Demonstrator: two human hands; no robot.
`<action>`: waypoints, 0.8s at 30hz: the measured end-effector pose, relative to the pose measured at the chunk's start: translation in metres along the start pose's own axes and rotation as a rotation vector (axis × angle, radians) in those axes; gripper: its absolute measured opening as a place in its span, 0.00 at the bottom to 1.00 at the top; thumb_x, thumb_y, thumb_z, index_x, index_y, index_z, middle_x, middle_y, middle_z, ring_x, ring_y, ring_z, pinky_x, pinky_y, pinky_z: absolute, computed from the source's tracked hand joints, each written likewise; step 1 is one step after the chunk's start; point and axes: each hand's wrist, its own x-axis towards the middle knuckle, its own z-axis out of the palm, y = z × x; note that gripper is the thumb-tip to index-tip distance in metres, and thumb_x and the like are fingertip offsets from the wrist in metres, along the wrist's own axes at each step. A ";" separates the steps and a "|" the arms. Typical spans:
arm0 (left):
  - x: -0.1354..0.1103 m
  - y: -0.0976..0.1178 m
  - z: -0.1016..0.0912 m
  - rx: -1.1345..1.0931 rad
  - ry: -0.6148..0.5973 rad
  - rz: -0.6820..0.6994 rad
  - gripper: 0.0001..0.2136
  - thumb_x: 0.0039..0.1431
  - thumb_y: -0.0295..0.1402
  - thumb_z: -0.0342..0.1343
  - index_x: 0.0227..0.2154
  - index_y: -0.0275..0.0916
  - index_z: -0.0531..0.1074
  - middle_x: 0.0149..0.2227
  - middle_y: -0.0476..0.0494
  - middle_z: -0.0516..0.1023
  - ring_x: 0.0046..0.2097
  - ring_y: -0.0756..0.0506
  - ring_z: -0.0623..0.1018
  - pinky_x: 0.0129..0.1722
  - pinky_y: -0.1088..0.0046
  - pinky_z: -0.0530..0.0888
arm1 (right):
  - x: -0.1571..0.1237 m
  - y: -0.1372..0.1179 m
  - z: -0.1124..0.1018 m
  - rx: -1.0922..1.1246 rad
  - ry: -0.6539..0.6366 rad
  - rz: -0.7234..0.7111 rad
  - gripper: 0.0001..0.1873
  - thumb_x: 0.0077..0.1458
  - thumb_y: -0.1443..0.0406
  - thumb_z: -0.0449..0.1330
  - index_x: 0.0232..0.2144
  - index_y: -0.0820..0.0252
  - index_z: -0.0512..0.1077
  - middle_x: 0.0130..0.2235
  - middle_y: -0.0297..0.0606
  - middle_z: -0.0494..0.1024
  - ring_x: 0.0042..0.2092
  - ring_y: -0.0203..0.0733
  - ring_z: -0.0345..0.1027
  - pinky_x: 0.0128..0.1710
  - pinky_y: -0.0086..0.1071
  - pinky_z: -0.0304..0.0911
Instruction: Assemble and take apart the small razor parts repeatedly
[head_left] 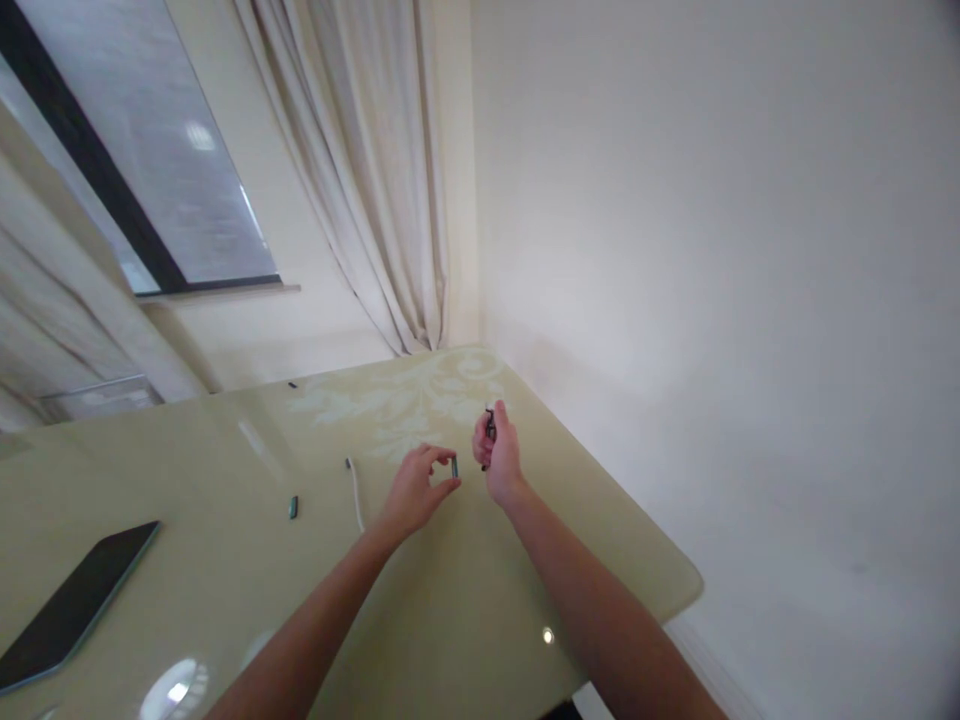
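Note:
My left hand [417, 492] hovers over the glossy pale-green table [465, 620] and pinches a small dark teal piece [454, 466] between thumb and forefinger. Just to its right, my right hand [498, 450] is closed around a small black object [490, 428] that I cannot make out; part of it sticks out above the fingers. The two hands are close together, a few centimetres apart, near the table's far right corner.
A white cable [355, 492] lies left of my left hand. A second small teal piece [293, 507] rests further left. A dark tablet [75, 603] lies at the table's left. A tiny dark bit [292, 384] sits near the far edge. Curtains and a window stand behind.

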 end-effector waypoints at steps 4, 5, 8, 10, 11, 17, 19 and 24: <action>0.049 0.006 0.037 0.016 -0.022 -0.070 0.17 0.52 0.31 0.66 0.47 0.40 0.81 0.42 0.43 0.83 0.40 0.44 0.78 0.45 0.67 0.75 | 0.016 -0.010 -0.023 0.035 0.187 -0.040 0.34 0.55 0.34 0.55 0.19 0.54 0.57 0.15 0.20 0.47 0.16 0.29 0.36 0.15 0.27 0.32; 0.058 0.006 0.044 0.020 -0.024 -0.091 0.17 0.52 0.32 0.66 0.47 0.40 0.82 0.42 0.42 0.83 0.39 0.44 0.78 0.44 0.67 0.75 | 0.019 -0.010 -0.027 0.043 0.211 -0.037 0.34 0.56 0.34 0.54 0.19 0.54 0.56 0.15 0.20 0.47 0.16 0.29 0.36 0.15 0.27 0.33; 0.071 0.004 0.056 0.024 -0.025 -0.131 0.19 0.52 0.34 0.66 0.49 0.39 0.81 0.41 0.42 0.84 0.37 0.44 0.79 0.43 0.68 0.75 | 0.022 -0.009 -0.035 0.084 0.231 -0.018 0.34 0.59 0.34 0.50 0.19 0.54 0.55 0.15 0.20 0.46 0.16 0.30 0.35 0.15 0.27 0.33; 0.068 0.002 0.055 0.016 -0.020 -0.128 0.22 0.52 0.34 0.66 0.51 0.38 0.80 0.41 0.42 0.84 0.36 0.45 0.79 0.41 0.69 0.75 | 0.022 -0.008 -0.036 0.113 0.219 -0.016 0.34 0.59 0.35 0.50 0.19 0.54 0.55 0.15 0.20 0.46 0.16 0.30 0.36 0.15 0.28 0.33; 0.062 0.002 0.051 0.010 -0.013 -0.119 0.22 0.52 0.35 0.66 0.52 0.38 0.80 0.42 0.42 0.84 0.35 0.46 0.79 0.41 0.70 0.75 | 0.022 -0.007 -0.036 0.122 0.212 -0.017 0.34 0.59 0.35 0.50 0.19 0.54 0.55 0.15 0.20 0.47 0.16 0.30 0.36 0.15 0.27 0.33; -0.005 -0.029 -0.014 0.002 0.060 -0.068 0.15 0.60 0.45 0.55 0.33 0.42 0.82 0.36 0.42 0.85 0.38 0.42 0.79 0.44 0.65 0.76 | 0.015 -0.007 -0.027 0.107 0.101 0.014 0.35 0.57 0.33 0.52 0.19 0.55 0.56 0.16 0.21 0.46 0.16 0.30 0.35 0.15 0.27 0.34; -0.031 -0.061 -0.049 0.018 0.150 -0.091 0.19 0.61 0.48 0.51 0.35 0.44 0.83 0.39 0.41 0.86 0.40 0.40 0.80 0.44 0.64 0.76 | 0.010 -0.006 -0.022 0.095 0.049 0.022 0.36 0.56 0.33 0.53 0.19 0.55 0.57 0.17 0.21 0.47 0.17 0.29 0.36 0.16 0.27 0.34; -0.083 -0.158 -0.127 0.254 0.263 -0.385 0.25 0.52 0.52 0.57 0.46 0.43 0.82 0.48 0.37 0.84 0.41 0.36 0.82 0.42 0.60 0.79 | -0.005 0.002 -0.005 -0.018 -0.036 0.060 0.36 0.54 0.32 0.56 0.19 0.56 0.62 0.17 0.22 0.49 0.17 0.28 0.38 0.16 0.27 0.34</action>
